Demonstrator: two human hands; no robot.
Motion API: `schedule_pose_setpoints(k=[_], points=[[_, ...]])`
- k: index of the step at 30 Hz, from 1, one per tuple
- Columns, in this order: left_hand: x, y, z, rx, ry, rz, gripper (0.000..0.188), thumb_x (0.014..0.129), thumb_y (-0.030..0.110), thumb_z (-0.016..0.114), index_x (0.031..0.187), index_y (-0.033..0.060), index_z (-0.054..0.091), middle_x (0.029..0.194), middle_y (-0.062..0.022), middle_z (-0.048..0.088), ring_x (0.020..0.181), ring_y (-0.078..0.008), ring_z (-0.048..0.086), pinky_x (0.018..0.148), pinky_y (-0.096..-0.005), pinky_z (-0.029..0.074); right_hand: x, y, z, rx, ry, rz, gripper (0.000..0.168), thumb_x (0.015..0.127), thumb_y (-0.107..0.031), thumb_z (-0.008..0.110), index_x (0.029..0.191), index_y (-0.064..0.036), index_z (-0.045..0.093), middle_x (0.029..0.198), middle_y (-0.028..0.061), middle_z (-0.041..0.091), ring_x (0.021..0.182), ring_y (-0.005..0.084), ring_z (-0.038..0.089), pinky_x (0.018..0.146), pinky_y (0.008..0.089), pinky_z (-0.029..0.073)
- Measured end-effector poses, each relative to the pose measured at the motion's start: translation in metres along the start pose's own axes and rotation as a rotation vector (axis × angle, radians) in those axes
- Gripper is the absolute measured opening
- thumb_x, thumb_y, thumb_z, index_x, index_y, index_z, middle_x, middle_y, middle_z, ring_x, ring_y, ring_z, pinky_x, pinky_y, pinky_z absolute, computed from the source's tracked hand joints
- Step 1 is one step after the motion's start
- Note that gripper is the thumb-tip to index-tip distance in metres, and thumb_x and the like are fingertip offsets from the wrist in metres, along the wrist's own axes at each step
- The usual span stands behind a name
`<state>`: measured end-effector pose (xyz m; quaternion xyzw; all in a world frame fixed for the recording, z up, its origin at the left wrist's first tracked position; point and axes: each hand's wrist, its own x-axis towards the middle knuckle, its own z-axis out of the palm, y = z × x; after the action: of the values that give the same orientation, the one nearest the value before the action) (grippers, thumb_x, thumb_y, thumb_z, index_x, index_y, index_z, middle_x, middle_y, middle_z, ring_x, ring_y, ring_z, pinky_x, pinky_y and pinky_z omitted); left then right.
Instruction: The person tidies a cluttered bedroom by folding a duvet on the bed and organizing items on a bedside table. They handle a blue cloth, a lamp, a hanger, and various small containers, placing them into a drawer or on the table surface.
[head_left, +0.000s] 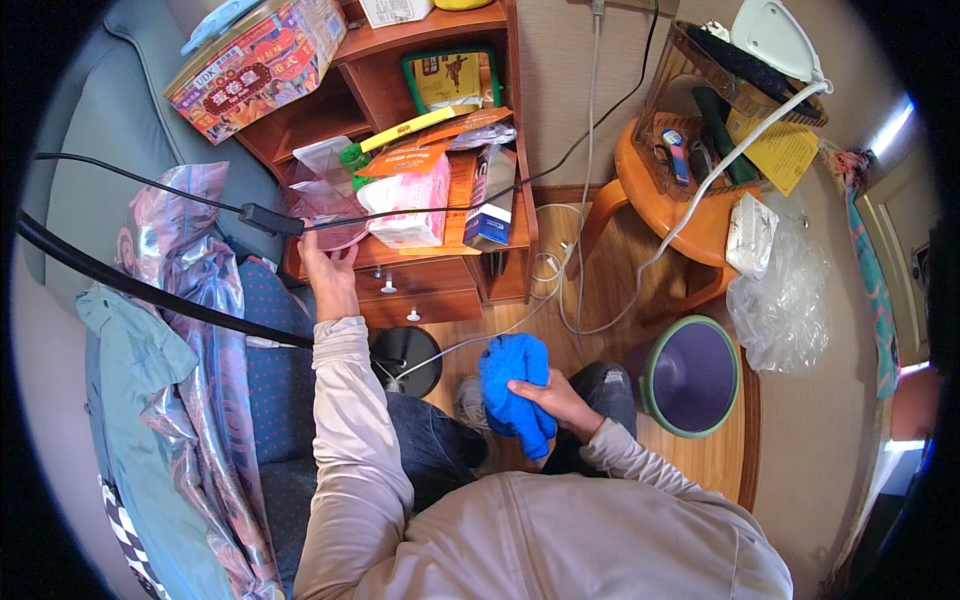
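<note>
My left hand reaches to the front left of a wooden cabinet's shelf. Its fingers are on the near side of a clear pink plastic container, partly behind a black cable. In front of my body my right hand grips a bunched blue cloth, thumb on top. The cloth hangs above the floor between my knees. Beside the pink container stand a pink-and-white tissue pack and a blue-and-white box.
A black cable with an inline box crosses before the cabinet. To the right are a purple bin, a wooden stool bearing a basket, and a clear plastic bag. Clothes lie on the left. A large tin tops the cabinet.
</note>
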<state>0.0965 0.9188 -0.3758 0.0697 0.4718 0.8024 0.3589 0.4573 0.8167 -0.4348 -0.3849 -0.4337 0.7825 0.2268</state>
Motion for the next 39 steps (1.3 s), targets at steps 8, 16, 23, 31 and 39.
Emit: schedule_pose_setpoints(k=[8,16,23,31,39], points=[[0.012,0.003,-0.003,0.023,0.085,-0.078,0.046,0.072,0.032,0.058,0.111,0.0151,0.042,0.121,-0.0064,0.040,0.112,-0.0296,0.036,0.089,-0.0551,0.027,0.000,0.007,-0.005,-0.002,-0.014,0.039,0.037,0.078,-0.026,0.063,0.101,0.001,0.055,0.091,0.0067,0.060,0.081,0.0137,0.056,0.074,0.0290,0.046],[0.034,0.007,-0.001,0.071,0.061,-0.169,0.038,0.068,0.024,0.061,0.102,0.0142,0.050,0.114,-0.0102,0.047,0.104,-0.0305,0.043,0.084,-0.0574,0.033,-0.003,0.018,-0.010,-0.054,0.032,0.072,0.034,0.078,-0.028,0.063,0.097,0.000,0.058,0.087,0.0062,0.061,0.079,0.0129,0.056,0.071,0.0287,0.046],[0.031,0.014,-0.012,0.097,0.164,-0.189,0.038,0.065,0.022,0.058,0.102,0.0142,0.050,0.112,-0.0111,0.048,0.100,-0.0339,0.046,0.080,-0.0582,0.034,-0.004,0.023,-0.007,0.014,0.026,0.097,0.035,0.077,-0.028,0.063,0.098,-0.001,0.058,0.088,0.0065,0.060,0.079,0.0139,0.056,0.072,0.0291,0.046],[0.007,0.019,-0.006,0.161,0.167,-0.175,0.034,0.065,0.027,0.053,0.095,0.0127,0.053,0.104,-0.0084,0.053,0.098,-0.0298,0.047,0.078,-0.0538,0.034,0.011,0.003,0.002,-0.113,0.003,-0.042,0.035,0.078,-0.029,0.062,0.099,0.000,0.057,0.089,0.0079,0.061,0.080,0.0143,0.057,0.071,0.0297,0.046],[0.004,0.029,-0.011,0.089,0.137,-0.135,0.040,0.064,0.023,0.056,0.102,0.0131,0.050,0.109,-0.0113,0.050,0.100,-0.0334,0.046,0.079,-0.0598,0.034,0.061,-0.066,0.028,-0.497,0.053,-0.472,0.040,0.077,-0.032,0.061,0.101,-0.001,0.055,0.095,0.0165,0.059,0.084,0.0271,0.059,0.073,0.0350,0.046]])
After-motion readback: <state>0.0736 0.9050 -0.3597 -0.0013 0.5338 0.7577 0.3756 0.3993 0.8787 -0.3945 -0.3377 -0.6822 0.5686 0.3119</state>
